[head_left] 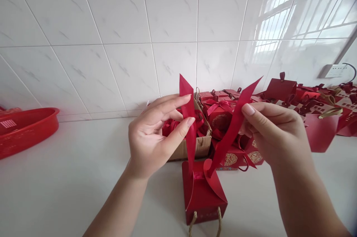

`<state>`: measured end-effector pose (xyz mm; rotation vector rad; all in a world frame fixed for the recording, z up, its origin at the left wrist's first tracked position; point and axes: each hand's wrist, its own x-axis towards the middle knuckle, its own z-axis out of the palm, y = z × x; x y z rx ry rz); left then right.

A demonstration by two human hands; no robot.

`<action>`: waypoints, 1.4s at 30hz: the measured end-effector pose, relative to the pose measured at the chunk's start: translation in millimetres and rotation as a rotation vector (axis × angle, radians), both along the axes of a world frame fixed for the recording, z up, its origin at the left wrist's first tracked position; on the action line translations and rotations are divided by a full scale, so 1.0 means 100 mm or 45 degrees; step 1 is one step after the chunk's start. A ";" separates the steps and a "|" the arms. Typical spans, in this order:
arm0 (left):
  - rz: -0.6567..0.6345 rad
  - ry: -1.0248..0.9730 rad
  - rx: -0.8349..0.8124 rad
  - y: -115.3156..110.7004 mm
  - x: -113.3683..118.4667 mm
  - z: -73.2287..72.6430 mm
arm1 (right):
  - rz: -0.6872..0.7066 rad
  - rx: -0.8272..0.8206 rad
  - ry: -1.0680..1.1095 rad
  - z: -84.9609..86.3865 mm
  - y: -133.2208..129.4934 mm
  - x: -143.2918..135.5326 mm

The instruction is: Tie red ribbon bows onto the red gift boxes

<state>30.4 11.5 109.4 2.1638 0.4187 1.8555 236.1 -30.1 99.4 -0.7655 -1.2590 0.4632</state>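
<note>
A dark red gift box [205,196] stands on the white counter in front of me, its curved flaps folded over at the top. Two ends of a red ribbon [190,144] rise from those flaps. At the left end is my left hand [160,134], index finger and thumb on the ribbon with a gap between their tips. My right hand [275,129] pinches the other end between thumb and fingers, slanting it up to the right. Twisted rope handles [219,218] hang at the box's near side.
Behind my left hand, a cardboard carton [203,147] holds red ribbons. Red gift boxes [219,118] with gold emblems are stacked beside it. More red bags [320,129] crowd the right along the tiled wall [173,62]. A red plastic basin [33,129] sits far left.
</note>
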 end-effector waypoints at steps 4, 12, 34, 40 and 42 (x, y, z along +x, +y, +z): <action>0.025 0.049 0.020 -0.01 -0.03 0.01 | -0.080 0.022 0.041 0.02 -0.02 -0.05; -0.012 0.031 -0.026 0.00 -0.07 0.01 | -0.347 -0.001 0.128 0.07 -0.08 -0.12; 0.005 0.018 -0.215 0.09 -0.12 0.04 | -0.334 0.085 0.157 0.06 0.04 -0.06; -0.012 0.041 -0.204 0.09 -0.12 0.05 | -0.348 0.076 0.158 0.06 0.05 -0.05; -0.018 0.041 -0.194 0.09 -0.12 0.06 | -0.350 0.085 0.155 0.06 0.05 -0.04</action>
